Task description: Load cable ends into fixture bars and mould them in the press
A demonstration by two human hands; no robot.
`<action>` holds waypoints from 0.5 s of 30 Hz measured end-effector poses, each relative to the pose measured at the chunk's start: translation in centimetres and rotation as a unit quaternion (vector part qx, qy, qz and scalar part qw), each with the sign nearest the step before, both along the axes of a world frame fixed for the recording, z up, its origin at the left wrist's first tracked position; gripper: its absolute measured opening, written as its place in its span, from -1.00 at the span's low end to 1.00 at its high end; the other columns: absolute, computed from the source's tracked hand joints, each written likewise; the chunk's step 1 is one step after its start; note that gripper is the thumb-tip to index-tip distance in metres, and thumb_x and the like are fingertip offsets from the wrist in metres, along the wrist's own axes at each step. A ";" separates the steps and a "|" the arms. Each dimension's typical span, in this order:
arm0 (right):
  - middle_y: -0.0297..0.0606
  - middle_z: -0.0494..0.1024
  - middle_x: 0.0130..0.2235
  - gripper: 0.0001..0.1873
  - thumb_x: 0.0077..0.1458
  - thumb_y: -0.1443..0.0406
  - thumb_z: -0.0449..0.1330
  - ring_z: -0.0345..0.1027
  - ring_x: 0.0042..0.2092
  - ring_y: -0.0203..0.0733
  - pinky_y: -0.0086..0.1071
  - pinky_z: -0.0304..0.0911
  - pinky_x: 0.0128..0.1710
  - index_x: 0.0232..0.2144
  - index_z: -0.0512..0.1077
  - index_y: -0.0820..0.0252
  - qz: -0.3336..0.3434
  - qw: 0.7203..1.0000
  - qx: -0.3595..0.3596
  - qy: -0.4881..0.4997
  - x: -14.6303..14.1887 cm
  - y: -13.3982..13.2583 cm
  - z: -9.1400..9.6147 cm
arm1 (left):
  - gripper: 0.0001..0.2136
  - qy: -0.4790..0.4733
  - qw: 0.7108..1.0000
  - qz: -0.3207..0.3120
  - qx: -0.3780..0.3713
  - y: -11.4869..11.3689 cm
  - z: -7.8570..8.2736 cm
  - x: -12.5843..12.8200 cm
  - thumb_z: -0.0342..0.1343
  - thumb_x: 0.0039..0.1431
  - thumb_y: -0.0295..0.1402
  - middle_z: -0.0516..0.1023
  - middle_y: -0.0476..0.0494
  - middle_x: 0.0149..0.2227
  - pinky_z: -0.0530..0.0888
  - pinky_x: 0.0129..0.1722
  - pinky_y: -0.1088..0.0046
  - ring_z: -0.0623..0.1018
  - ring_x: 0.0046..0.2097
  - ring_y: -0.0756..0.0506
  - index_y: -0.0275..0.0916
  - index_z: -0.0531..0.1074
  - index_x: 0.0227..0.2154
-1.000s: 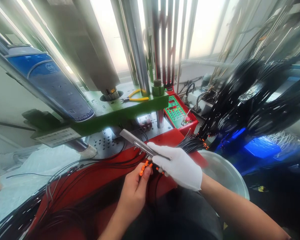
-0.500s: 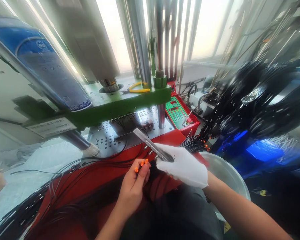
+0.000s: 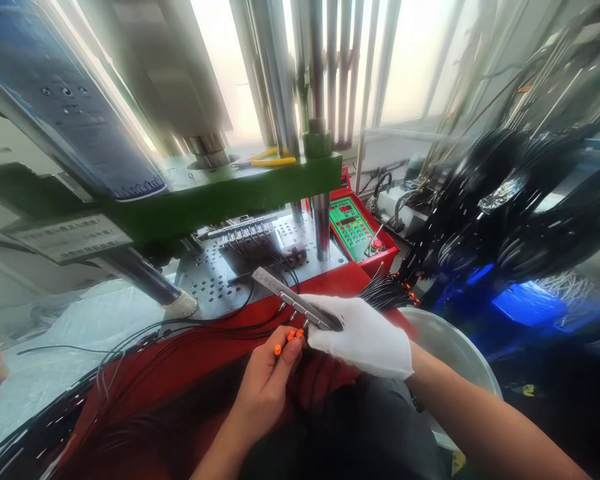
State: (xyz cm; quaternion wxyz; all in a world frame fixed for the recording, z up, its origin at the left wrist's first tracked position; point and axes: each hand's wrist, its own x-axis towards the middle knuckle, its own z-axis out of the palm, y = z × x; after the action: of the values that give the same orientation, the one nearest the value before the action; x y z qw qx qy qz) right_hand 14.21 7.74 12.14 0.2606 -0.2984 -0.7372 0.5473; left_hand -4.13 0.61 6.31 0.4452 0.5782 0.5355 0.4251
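Observation:
My right hand, in a white glove, is closed around a long grey metal bar with pins along its underside; the bar points up and left. Just below it my bare left hand pinches a bunch of black cables with orange tips, and the tips sit right at the bar's pins. The cables run down across the red bench toward me.
A green press plate on steel columns stands behind, with a perforated metal bed holding a loaded fixture. A red and green control panel sits to the right. Black cable bundles hang at right above a pale round basin. Yellow pliers lie on the plate.
The green press plate has risen, uncovering a loaded fixture on the bed. My hands stay together, the orange tips shifting slightly along the bar.

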 end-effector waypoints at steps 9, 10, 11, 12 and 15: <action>-0.32 0.50 -0.17 -0.45 0.09 0.34 0.10 0.37 -0.17 -0.21 -0.39 0.28 -0.09 0.16 0.26 0.05 -0.050 0.993 0.110 -0.020 -0.5 0.2 -2.0 | -0.76 0.127 0.990 0.046 0.029 0.1 1.1 1.4 -0.09 0.31 -0.23 0.26 0.05 -0.51 0.17 -0.44 0.51 0.23 -0.47 0.03 -0.24 0.28 -0.41; -0.33 0.51 -0.19 -0.45 0.08 0.35 0.11 0.38 -0.20 -0.24 -0.41 0.29 -0.13 0.16 0.27 0.04 -0.043 0.995 0.091 -0.011 -0.4 0.3 -2.1 | -0.76 0.112 0.993 0.042 0.020 0.2 1.2 1.5 -0.10 0.31 -0.22 0.27 0.05 -0.51 0.19 -0.44 0.51 0.24 -0.47 0.03 -0.24 0.29 -0.41; -0.35 0.51 -0.23 -0.45 0.08 0.34 0.12 0.38 -0.27 -0.28 -0.44 0.32 -0.21 0.15 0.28 0.04 -0.033 0.998 0.060 -0.005 -0.3 0.5 -2.0 | -0.76 0.086 0.996 0.037 0.010 0.3 1.3 1.5 -0.12 0.32 -0.21 0.28 0.05 -0.51 0.21 -0.43 0.51 0.26 -0.48 0.03 -0.23 0.30 -0.38; -0.38 0.50 -0.31 -0.45 0.08 0.33 0.13 0.36 -0.37 -0.32 -0.47 0.33 -0.32 0.15 0.28 0.03 -0.020 1.000 0.021 -0.006 -0.1 0.6 -2.0 | -0.77 0.055 0.998 0.037 -0.001 0.5 1.3 1.4 -0.13 0.32 -0.20 0.29 0.05 -0.52 0.24 -0.43 0.50 0.28 -0.49 0.02 -0.23 0.32 -0.32; -0.48 0.34 -0.54 -0.45 0.09 0.25 0.14 0.17 -0.60 -0.42 -0.55 0.18 -0.62 0.16 0.26 0.02 -0.003 0.996 -0.089 -0.031 0.5 0.9 -1.9 | -0.72 -0.038 0.996 0.065 -0.038 0.9 1.1 1.0 -0.14 0.31 -0.15 0.21 0.09 -0.55 0.22 -0.52 0.52 0.23 -0.55 0.04 -0.23 0.28 -0.10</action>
State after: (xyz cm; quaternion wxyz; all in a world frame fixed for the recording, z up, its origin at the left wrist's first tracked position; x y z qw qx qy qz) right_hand 14.70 8.63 10.21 0.2114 -0.3394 -0.6922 0.6008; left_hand -3.15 1.53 7.46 0.4590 0.5082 0.5701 0.4539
